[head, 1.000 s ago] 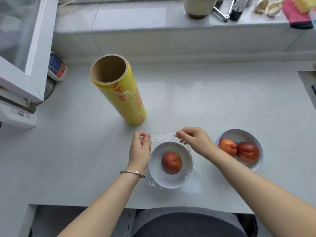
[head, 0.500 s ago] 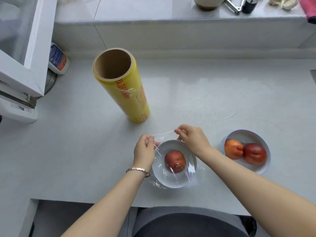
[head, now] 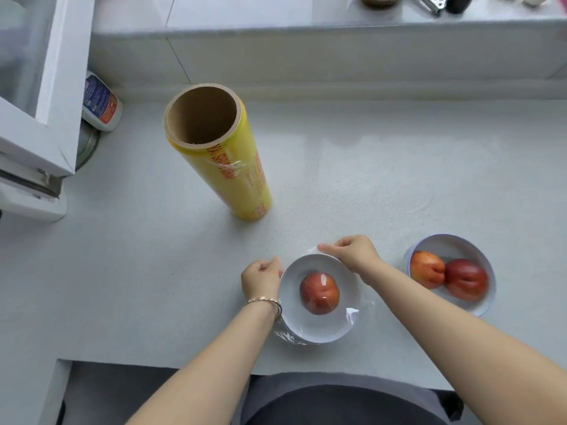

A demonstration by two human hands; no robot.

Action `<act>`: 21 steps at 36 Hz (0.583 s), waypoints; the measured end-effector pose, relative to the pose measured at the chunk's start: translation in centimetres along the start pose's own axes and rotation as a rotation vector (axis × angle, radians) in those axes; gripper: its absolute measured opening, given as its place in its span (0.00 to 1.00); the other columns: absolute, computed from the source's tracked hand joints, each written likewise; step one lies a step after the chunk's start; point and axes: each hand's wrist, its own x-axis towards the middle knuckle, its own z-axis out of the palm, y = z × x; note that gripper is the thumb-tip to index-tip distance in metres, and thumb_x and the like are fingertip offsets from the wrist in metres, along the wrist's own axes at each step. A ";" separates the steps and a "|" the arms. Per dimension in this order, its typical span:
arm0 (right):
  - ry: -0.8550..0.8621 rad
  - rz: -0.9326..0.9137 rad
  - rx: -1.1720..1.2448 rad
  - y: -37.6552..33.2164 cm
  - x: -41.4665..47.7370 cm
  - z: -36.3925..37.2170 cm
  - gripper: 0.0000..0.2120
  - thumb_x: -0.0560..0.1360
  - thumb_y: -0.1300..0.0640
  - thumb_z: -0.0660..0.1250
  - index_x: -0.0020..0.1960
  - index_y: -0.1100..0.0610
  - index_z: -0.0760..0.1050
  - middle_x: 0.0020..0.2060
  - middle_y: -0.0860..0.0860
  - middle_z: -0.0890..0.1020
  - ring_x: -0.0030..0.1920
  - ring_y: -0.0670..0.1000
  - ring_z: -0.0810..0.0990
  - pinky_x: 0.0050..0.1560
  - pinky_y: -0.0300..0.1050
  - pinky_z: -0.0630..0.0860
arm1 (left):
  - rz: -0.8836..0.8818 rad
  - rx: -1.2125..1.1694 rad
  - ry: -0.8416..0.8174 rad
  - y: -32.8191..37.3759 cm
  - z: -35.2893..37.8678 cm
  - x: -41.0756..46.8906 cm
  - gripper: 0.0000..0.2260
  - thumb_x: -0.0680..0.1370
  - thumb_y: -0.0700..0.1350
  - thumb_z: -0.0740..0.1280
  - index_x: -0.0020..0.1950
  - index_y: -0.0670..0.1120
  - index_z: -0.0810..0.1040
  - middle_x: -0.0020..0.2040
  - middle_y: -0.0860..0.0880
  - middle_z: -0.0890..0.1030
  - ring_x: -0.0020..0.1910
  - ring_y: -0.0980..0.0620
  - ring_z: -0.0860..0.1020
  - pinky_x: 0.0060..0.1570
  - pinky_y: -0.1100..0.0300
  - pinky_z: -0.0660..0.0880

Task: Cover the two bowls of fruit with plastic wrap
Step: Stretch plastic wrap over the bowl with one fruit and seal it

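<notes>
Near bowl (head: pixel 306 331) with one fruit (head: pixel 319 292) on counter (head: pixel 383 179), between both hands. Plastic wrap (head: pixel 352 314) stretched over bowl top, crinkled edges at 4 and 7 o'clock of bowl. Left hand (head: pixel 260 279) at 9 o'clock of rim, fingers curled, pinches wrap edge. Right hand (head: pixel 352 253) at 1 o'clock of rim, fingers curled, holds wrap down. Second bowl (head: pixel 454 243), uncovered, at 3 o'clock, apart from hands. Roll (head: pixel 227 167) upright at 11 o'clock.

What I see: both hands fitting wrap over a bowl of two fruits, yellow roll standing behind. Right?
Not quite: the head view shows the bowl between the left hand and right hand holds one fruit; the two-fruit bowl sits uncovered. The yellow roll does stand behind.
</notes>
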 end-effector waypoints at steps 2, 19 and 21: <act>-0.045 0.030 0.053 0.3 -0.4 -0.4 0.19 0.71 0.46 0.69 0.28 0.54 0.68 0.29 0.50 0.75 0.27 0.46 0.69 0.28 0.37 0.65 | -0.135 -0.005 -0.052 0.2 -0.7 0.3 0.17 0.68 0.27 0.64 0.23 0.43 0.69 0.17 0.53 0.69 0.17 0.58 0.67 0.21 0.69 0.65; -0.063 -0.183 0.213 2.9 -3.0 -1.6 0.10 0.78 0.58 0.62 0.37 0.53 0.69 0.31 0.48 0.73 0.33 0.45 0.70 0.37 0.34 0.68 | 0.847 1.339 -0.520 0.1 -1.0 -5.1 0.65 0.59 0.73 0.68 0.71 0.42 0.27 0.74 0.48 0.29 0.70 0.51 0.27 0.72 0.47 0.34; 0.014 -0.245 0.173 2.9 -3.4 -1.3 0.10 0.78 0.58 0.61 0.38 0.53 0.69 0.30 0.47 0.72 0.32 0.45 0.69 0.35 0.34 0.67 | 0.838 1.382 -0.482 -0.2 -0.4 -5.1 0.65 0.58 0.74 0.67 0.67 0.40 0.23 0.74 0.45 0.29 0.69 0.48 0.26 0.71 0.45 0.33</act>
